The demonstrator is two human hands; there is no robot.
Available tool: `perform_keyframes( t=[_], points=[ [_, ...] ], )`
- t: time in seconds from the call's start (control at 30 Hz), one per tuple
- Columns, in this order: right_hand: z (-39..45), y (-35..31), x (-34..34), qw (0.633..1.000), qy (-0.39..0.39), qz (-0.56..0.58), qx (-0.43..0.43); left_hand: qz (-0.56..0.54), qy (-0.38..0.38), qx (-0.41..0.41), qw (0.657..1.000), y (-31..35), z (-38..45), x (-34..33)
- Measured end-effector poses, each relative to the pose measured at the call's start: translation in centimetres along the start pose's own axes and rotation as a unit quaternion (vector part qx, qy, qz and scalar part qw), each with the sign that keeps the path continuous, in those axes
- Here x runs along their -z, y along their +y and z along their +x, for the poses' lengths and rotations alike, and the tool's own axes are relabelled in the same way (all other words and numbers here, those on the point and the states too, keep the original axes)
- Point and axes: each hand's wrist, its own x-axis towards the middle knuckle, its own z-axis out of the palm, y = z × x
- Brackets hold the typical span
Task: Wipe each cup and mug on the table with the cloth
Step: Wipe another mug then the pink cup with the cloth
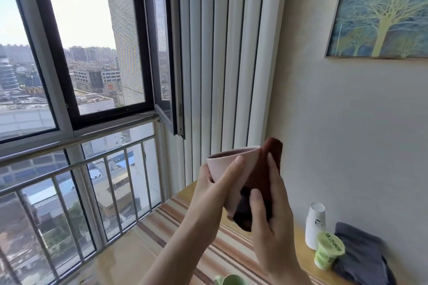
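Observation:
My left hand [214, 188] grips a pale pink cup [225, 164], held up in the air and tilted, its dark inside facing up and left. My right hand [269, 213] presses a dark red cloth [261, 176] against the cup's right side and base. The cloth wraps the lower part of the cup and hides it. A stack of white paper cups [315, 225] stands upside down on the table at the right. A green cup [327, 251] with printed text on its lid stands in front of it. Part of a light green mug [229, 280] shows at the bottom edge.
The table [176, 233] has a striped cover and stands against the wall. A folded grey cloth [361, 254] lies at its far right. A window with a metal railing [76, 169] is on the left, white vertical blinds [222, 53] are behind, and a framed tree picture [379, 9] hangs on the wall.

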Motion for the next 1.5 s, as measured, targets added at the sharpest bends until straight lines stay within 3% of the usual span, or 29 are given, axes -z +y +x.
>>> perform_keyframes(
  t=[0.1,0.27,0.5,0.67,0.87,1.07,1.27,1.4,1.5],
  points=[
    [0.4,0.4,0.3,0.998,0.019,0.053,-0.016,-0.032,-0.027,0.005,0.999,0.1,0.0,0.1],
    [-0.3,0.1,-0.5,0.998,0.061,0.017,-0.016,-0.029,-0.031,-0.001,0.999,0.3,0.5,-0.1],
    [-0.1,0.4,-0.6,0.988,0.052,-0.128,0.069,0.023,-0.031,0.02,0.999,0.5,0.6,0.1],
    [-0.8,0.7,0.2,0.974,0.028,-0.154,0.163,-0.028,0.015,0.005,0.999,0.6,1.6,0.6],
    [0.3,1.1,4.2,0.99,0.129,-0.042,0.032,-0.077,0.045,0.072,0.993,0.1,1.6,2.8],
    [2.7,0.1,1.6,0.999,0.006,-0.043,0.003,-0.023,0.011,0.072,0.997,-0.4,1.0,1.6],
    [1.4,-0.5,-0.4,0.997,0.061,-0.056,-0.003,-0.029,0.024,0.023,0.999,-0.6,1.0,1.6],
    [-1.1,0.3,-0.8,0.995,0.065,-0.076,-0.023,-0.099,0.052,0.038,0.993,-0.1,1.3,2.0],
    [-1.1,0.6,0.1,0.995,0.08,-0.027,-0.054,-0.113,0.065,0.062,0.989,0.1,1.4,2.6]
  ],
)
